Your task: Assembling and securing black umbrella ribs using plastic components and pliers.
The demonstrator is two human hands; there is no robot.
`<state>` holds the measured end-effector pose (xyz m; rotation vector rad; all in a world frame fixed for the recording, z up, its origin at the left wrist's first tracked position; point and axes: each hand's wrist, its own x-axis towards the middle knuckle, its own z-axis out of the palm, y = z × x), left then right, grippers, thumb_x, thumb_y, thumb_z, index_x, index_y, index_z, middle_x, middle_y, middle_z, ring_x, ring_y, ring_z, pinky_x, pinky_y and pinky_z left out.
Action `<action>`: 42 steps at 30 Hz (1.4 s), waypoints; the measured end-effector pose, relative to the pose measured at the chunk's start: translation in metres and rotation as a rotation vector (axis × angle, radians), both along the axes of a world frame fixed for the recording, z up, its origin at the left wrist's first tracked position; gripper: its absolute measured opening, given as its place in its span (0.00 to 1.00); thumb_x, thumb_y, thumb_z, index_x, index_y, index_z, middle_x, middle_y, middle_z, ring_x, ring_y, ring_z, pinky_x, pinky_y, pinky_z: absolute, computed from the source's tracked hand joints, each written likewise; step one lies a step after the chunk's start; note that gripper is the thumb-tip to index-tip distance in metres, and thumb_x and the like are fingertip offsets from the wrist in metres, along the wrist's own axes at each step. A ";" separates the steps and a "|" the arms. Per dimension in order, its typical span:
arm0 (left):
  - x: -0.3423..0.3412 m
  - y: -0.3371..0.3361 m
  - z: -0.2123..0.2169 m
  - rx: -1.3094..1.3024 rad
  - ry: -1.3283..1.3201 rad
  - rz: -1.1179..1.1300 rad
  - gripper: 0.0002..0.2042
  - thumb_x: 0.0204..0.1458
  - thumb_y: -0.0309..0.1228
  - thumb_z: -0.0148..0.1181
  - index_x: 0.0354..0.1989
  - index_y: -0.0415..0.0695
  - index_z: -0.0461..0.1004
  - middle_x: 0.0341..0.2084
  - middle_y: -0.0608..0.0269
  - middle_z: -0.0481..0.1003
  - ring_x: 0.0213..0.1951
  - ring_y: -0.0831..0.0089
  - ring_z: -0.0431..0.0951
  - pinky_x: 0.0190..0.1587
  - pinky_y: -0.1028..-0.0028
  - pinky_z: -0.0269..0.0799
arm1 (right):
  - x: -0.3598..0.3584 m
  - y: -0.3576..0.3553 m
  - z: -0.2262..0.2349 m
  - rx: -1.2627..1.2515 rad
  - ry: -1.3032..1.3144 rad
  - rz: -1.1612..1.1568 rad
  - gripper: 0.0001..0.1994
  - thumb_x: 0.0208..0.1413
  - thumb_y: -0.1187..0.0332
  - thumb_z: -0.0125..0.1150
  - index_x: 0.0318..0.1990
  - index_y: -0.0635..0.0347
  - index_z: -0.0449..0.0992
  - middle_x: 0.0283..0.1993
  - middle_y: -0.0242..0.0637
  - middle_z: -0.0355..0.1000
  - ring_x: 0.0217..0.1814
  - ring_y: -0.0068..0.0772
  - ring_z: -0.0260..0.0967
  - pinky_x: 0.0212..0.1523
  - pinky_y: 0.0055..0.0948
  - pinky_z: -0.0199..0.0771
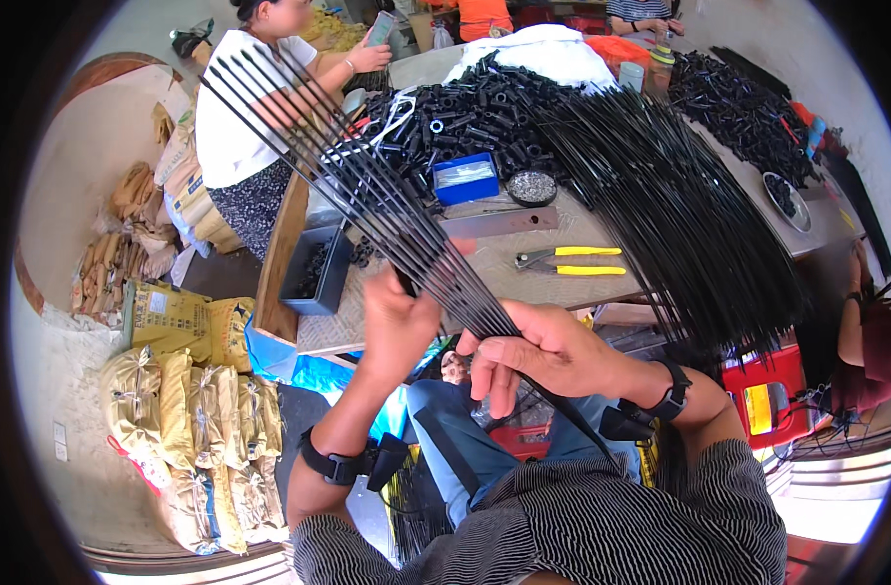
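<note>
My right hand (558,351) is closed around a fanned bundle of thin black rods (397,219). The bundle slants up to the far left, and its lower ends run down past my wrist toward my lap. Beside the rods, my left hand (397,317) is curled and slightly blurred; a dark bit shows at its fingers, partly hidden by the rods. Beyond my hands lie pliers with yellow handles (572,261) and a flat metal strip (499,223) on the table (484,263).
A heap of black tubular parts (465,122) covers the table's middle, with a blue box (465,178) and a round dish (531,187) before it. Many black rods (679,214) lie at right. A grey bin (317,273) stands left. A person (246,117) holds a phone nearby.
</note>
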<state>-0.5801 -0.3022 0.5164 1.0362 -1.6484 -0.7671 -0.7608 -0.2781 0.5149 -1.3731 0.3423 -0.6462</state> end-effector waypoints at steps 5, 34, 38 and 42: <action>0.017 -0.019 -0.095 0.189 0.043 -0.213 0.10 0.52 0.31 0.53 0.38 0.39 0.74 0.36 0.61 0.74 0.40 0.76 0.71 0.42 0.74 0.66 | -0.006 -0.006 -0.001 -0.124 -0.036 -0.012 0.10 0.61 0.71 0.38 0.44 0.68 0.61 0.30 0.41 0.72 0.27 0.27 0.73 0.28 0.21 0.73; 0.039 -0.052 -0.126 -0.338 -1.033 -0.205 0.40 0.42 0.55 0.54 0.61 0.42 0.52 0.61 0.56 0.50 0.63 0.56 0.47 0.61 0.64 0.48 | 0.022 -0.058 -0.235 -0.952 0.745 -0.230 0.17 0.55 0.64 0.47 0.48 0.66 0.64 0.37 0.47 0.72 0.39 0.43 0.71 0.42 0.35 0.70; 0.045 -0.052 -0.127 -0.377 -1.017 -0.198 0.38 0.40 0.46 0.59 0.59 0.40 0.54 0.60 0.57 0.52 0.63 0.57 0.48 0.61 0.69 0.53 | 0.005 -0.048 -0.113 -0.943 1.031 -0.040 0.08 0.51 0.66 0.51 0.31 0.62 0.68 0.26 0.46 0.69 0.27 0.49 0.69 0.28 0.43 0.67; 0.047 -0.053 -0.128 -0.337 -0.972 -0.173 0.40 0.38 0.46 0.60 0.60 0.42 0.53 0.60 0.60 0.53 0.62 0.60 0.51 0.60 0.67 0.54 | 0.013 -0.084 -0.010 -1.284 0.760 -0.520 0.05 0.50 0.68 0.49 0.30 0.61 0.67 0.21 0.45 0.67 0.26 0.50 0.67 0.25 0.43 0.65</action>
